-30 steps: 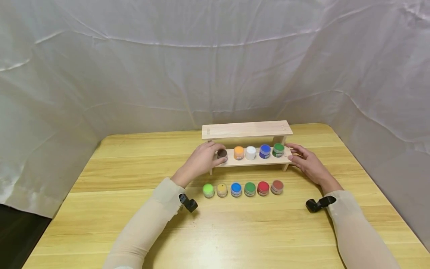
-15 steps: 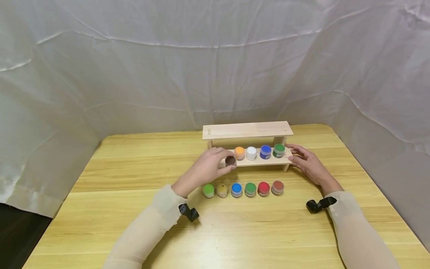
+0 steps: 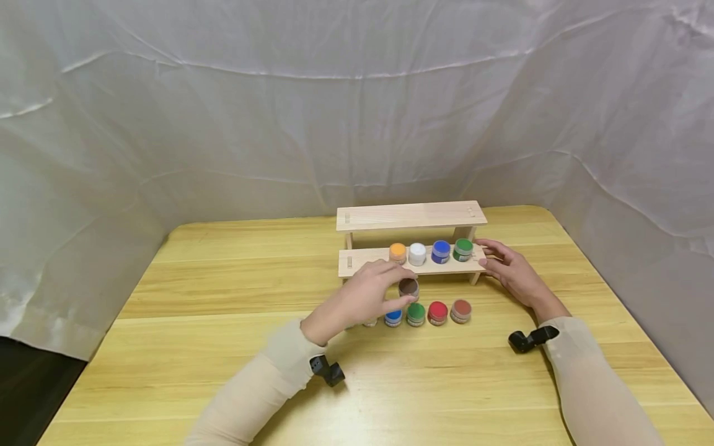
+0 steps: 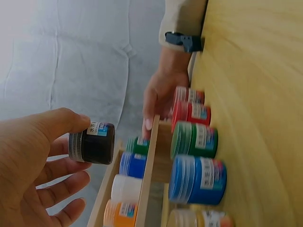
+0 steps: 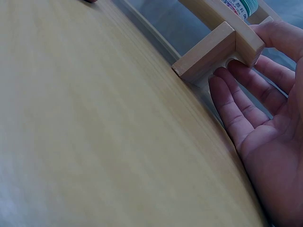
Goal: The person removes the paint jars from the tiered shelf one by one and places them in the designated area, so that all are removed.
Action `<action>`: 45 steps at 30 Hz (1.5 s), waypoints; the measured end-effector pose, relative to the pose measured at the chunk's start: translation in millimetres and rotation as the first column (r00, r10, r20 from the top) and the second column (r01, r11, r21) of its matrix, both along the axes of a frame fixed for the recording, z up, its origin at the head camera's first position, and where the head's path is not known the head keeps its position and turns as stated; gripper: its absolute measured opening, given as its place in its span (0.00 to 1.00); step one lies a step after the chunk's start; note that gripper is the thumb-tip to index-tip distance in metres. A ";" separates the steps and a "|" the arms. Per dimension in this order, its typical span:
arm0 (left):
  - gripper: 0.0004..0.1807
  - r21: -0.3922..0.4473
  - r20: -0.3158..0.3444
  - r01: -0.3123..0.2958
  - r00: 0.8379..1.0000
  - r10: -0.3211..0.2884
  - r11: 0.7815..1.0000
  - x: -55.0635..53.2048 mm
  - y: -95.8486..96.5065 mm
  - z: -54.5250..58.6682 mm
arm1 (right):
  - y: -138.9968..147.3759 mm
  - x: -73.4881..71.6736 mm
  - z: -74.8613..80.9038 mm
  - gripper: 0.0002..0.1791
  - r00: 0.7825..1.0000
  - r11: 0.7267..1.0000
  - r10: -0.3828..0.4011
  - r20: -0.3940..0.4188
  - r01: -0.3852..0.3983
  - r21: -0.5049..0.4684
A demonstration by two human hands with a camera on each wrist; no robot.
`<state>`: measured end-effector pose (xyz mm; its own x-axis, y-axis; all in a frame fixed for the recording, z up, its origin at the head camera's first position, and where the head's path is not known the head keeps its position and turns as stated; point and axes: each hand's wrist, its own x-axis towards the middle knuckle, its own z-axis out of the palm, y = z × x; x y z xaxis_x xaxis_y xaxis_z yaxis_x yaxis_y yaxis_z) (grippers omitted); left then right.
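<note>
Left hand (image 3: 365,294) pinching a jar of brown paint (image 3: 409,288), above the tabletop (image 3: 424,384), before the front edge of the lower shelf (image 3: 368,259), right hand (image 3: 515,275) gripping the right end of the rack (image 3: 409,215), four filled paint jars (image 3: 417,254) aboard.

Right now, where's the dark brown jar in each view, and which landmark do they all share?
Head: the dark brown jar is slightly right of and below centre, in the left hand.
Left wrist: left of centre and a little below it, pinched.
Right wrist: not in it.
Shared landmark: the wooden rack, partly visible in both wrist views.
</note>
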<state>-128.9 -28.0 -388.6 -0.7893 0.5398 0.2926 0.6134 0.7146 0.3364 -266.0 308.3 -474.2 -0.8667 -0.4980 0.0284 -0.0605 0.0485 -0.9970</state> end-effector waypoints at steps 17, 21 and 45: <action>0.21 -0.038 0.054 0.072 0.996 -0.069 0.997 8.6 31.2 -3.8 | -0.2 0.9 1.2 0.32 1.000 1.000 0.003 -0.006 -0.003 0.010; 0.23 -0.053 0.087 0.077 0.994 -0.072 0.996 9.8 37.5 -2.6 | -0.1 0.7 1.4 0.31 1.000 1.000 0.003 -0.008 -0.003 0.002; 0.21 -0.218 0.009 0.212 0.977 -0.215 0.953 6.0 83.6 -28.2 | 0.0 1.0 2.3 0.31 1.000 1.000 0.016 -0.008 -0.016 -0.005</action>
<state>-122.9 55.6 -416.7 -0.6453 0.7468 0.1611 0.7632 0.6211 0.1781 -265.0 308.3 -472.0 -0.8586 -0.5113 0.0379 -0.0695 0.0429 -0.9967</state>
